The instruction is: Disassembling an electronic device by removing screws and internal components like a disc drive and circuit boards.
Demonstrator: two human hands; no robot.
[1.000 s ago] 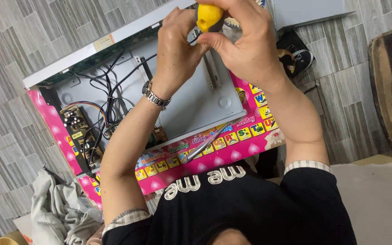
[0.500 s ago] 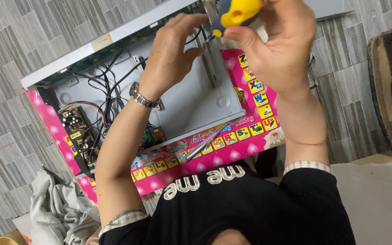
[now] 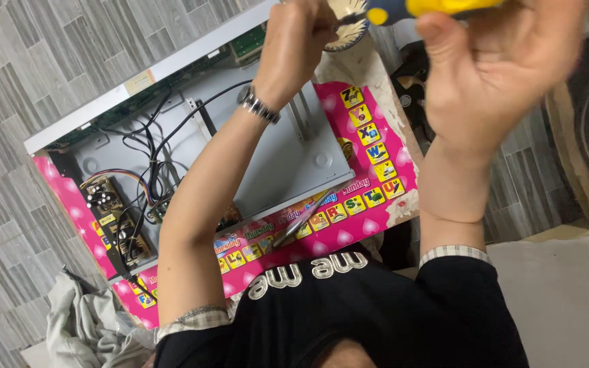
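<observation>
So both hands were up high, well above the opened grey electronics chassis (image 3: 294, 157) that sat on the pink alphabet play mat (image 3: 376, 177). The right hand (image 3: 495, 88) was curled around a yellow-handled screwdriver (image 3: 438, 7), right at the top edge of the view, handle poking out to the right. Its long axis ran roughly sideways, with the dark collar end pointing left toward the left hand (image 3: 301, 44). The left hand was bunched up closed, fingers pinched right at the tool's tip, touching or just about; couldn't tell what, if anything, it was pinching. A wristwatch (image 3: 260, 107) sat on that wrist. Relative to the chassis, the screwdriver hung above its far right corner, and the black wiring (image 3: 151, 150) and circuit board (image 3: 114, 218) were off at its left end.
</observation>
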